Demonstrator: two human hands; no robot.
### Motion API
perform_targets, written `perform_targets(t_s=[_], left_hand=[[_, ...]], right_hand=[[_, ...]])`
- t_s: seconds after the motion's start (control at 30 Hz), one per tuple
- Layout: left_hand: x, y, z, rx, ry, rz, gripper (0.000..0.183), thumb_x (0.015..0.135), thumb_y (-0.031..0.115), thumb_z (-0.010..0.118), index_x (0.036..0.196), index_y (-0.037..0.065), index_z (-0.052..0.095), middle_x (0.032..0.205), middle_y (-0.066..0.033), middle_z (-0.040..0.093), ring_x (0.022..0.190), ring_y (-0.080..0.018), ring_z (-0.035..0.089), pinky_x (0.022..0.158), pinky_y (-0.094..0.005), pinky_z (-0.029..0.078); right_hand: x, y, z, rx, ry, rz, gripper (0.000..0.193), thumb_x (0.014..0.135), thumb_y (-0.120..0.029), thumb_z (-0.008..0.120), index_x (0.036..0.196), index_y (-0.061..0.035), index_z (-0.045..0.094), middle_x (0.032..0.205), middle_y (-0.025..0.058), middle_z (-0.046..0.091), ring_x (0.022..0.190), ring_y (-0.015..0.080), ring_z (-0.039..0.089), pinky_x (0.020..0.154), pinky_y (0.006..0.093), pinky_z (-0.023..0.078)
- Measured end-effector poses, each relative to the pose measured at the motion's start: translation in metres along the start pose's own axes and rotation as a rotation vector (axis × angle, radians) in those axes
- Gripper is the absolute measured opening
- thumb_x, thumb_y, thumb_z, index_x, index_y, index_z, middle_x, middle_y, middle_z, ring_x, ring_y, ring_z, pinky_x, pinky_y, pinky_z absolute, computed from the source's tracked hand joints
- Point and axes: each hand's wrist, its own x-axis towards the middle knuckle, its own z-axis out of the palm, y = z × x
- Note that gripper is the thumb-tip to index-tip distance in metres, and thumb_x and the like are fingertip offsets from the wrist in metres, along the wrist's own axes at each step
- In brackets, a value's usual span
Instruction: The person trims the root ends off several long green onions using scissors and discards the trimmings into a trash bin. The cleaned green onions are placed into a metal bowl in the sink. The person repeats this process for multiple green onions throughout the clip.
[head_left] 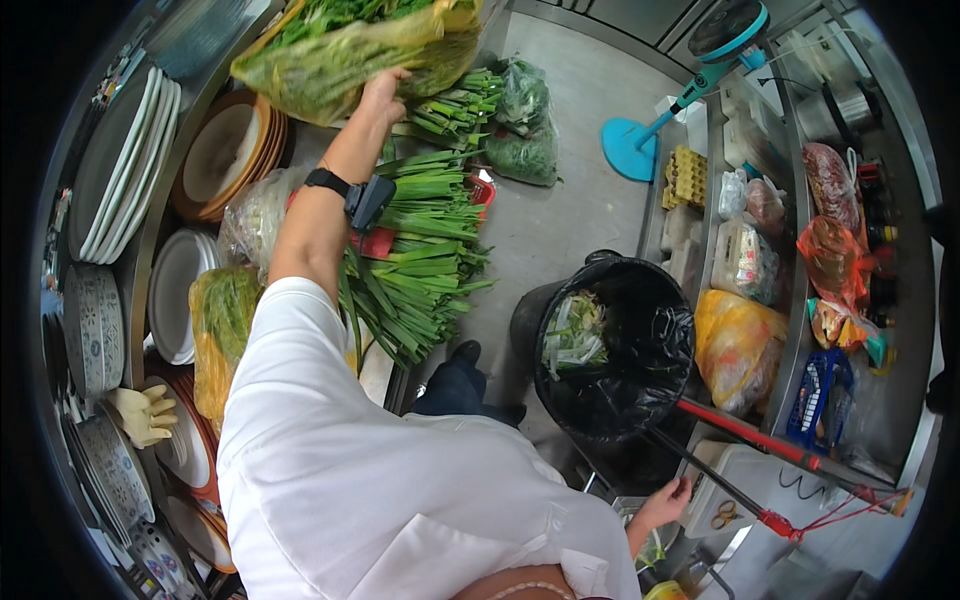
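Observation:
My left arm reaches out to the far left, a device strapped to its wrist. My left hand (384, 96) is closed on the lower edge of a yellow translucent plastic bag (340, 75) filled with leafy greens. Beneath that arm lie long green leek-like stalks (425, 250), and another bundle of green stalks (455, 110) is just right of the hand. My right hand (660, 505) hangs low at the right, fingers loosely bent and apart, with nothing visible in it. Nearest to it is a pale plastic tub (715, 490) with scissors (724, 514) on it.
A black-lined bin (615, 350) with vegetable scraps stands right of me, long-handled tools beside it. Plates (125, 170) and bowls fill the left shelves. Bagged greens (525, 125) lie on the floor ahead. A blue fan (632, 148) stands before the right shelves with bagged food (740, 350).

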Motion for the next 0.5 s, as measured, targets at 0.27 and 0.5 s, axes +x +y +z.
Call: perform_targets(t_s=[0.27, 0.5], left_hand=[[0.019, 0.024, -0.034, 0.078, -0.12, 0.017, 0.029, 0.081, 0.007, 0.064, 0.107, -0.005, 0.054, 0.147, -0.0217, 0.018, 0.125, -0.038, 0.035, 0.113, -0.0597, 0.011], [-0.001, 0.019, -0.052, 0.174, -0.03, 0.086, 0.018, 0.08, 0.011, 0.064, 0.097, 0.006, 0.06, 0.119, -0.0116, 0.052, 0.1, -0.0293, 0.049, 0.114, -0.0564, 0.004]], right_hand=[[-0.007, -0.145, 0.134, 0.238, -0.534, -0.412, 0.027, 0.088, -0.011, 0.062, 0.112, 0.0012, 0.063, 0.107, 0.0158, 0.066, 0.096, 0.0264, 0.064, 0.087, 0.0341, 0.049], [-0.031, -0.329, 0.226, 0.298, -0.915, -0.985, 0.031, 0.086, -0.017, 0.065, 0.111, 0.0006, 0.061, 0.112, 0.0202, 0.062, 0.103, 0.0364, 0.06, 0.089, 0.038, 0.048]])
